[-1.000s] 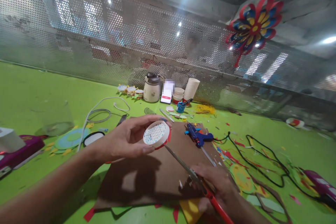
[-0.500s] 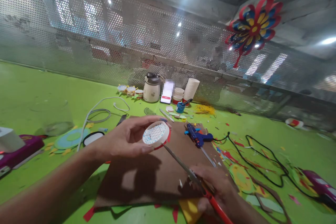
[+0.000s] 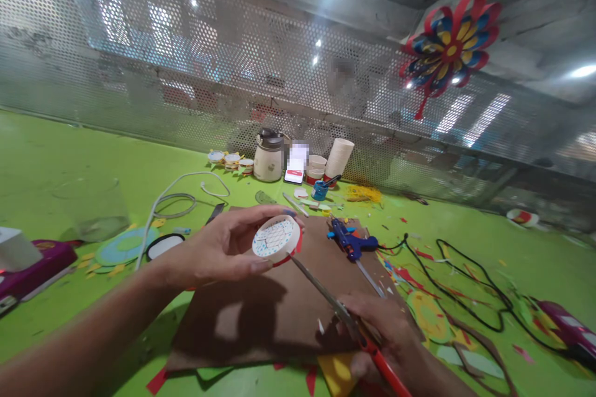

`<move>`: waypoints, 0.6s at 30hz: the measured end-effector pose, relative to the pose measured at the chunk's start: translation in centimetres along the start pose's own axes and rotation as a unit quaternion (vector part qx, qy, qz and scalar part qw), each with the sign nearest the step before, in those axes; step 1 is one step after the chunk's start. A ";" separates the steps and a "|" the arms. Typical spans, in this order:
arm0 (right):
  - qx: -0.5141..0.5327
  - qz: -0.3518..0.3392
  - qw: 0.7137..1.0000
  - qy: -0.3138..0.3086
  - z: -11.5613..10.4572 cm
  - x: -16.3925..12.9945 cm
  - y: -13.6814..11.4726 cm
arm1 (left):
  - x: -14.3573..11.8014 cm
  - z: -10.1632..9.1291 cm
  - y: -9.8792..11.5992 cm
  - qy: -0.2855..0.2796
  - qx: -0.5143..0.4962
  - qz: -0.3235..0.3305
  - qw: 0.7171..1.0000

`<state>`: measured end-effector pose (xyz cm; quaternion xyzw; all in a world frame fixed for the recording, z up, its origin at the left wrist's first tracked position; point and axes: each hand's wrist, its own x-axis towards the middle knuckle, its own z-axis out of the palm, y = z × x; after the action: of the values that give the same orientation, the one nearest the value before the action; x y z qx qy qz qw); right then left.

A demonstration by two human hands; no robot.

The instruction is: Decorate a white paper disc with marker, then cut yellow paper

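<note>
Between the thumb and fingers of my left hand [image 3: 228, 242] is the cut-off bottom of a paper cup [image 3: 276, 238], its flat face drawn over with blue dots and dark lines. A bit of red shows along its lower right edge. My right hand [image 3: 379, 329] is closed on red-handled scissors [image 3: 342, 310]. The tips of the blades reach the cup piece's lower rim; whether they are cutting into it I cannot tell. Both hands are above a brown cardboard sheet [image 3: 218, 335], where their shadows fall.
A blue glue gun [image 3: 351, 239] lies at the cardboard's right edge, its black cord [image 3: 465, 279] trailing right. Paper scraps surround the board. Behind stand a flask [image 3: 269, 158], a phone [image 3: 297, 164] and stacked paper cups [image 3: 339, 158]. A purple power strip [image 3: 41, 267] is at left.
Almost nothing differs. Both hands, the cup piece and the scissors keep nearly the same places, with only a very slight shift of the cup piece to the left.
</note>
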<state>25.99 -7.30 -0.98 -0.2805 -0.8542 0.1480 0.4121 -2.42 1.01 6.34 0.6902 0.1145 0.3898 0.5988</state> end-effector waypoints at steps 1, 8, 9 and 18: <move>0.001 0.000 1.000 0.004 0.1 0.0 0.0 | 0.0 0.0 0.0 0.002 0.003 0.001 1.000; 0.002 0.004 1.000 0.001 -0.1 0.1 -0.3 | 0.0 0.0 0.0 0.013 0.024 -0.005 1.000; -0.004 0.008 1.000 -0.002 -0.2 0.2 -0.4 | 0.0 0.0 -0.1 0.013 0.024 -0.006 1.000; -0.018 -0.005 1.000 0.015 -0.4 1.1 -1.1 | 0.1 0.1 0.2 0.007 0.032 -0.003 0.999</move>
<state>25.35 -7.48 0.46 -0.2855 -0.8516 0.1264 0.4210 -2.40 0.94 6.54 0.7058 0.1332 0.3894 0.5766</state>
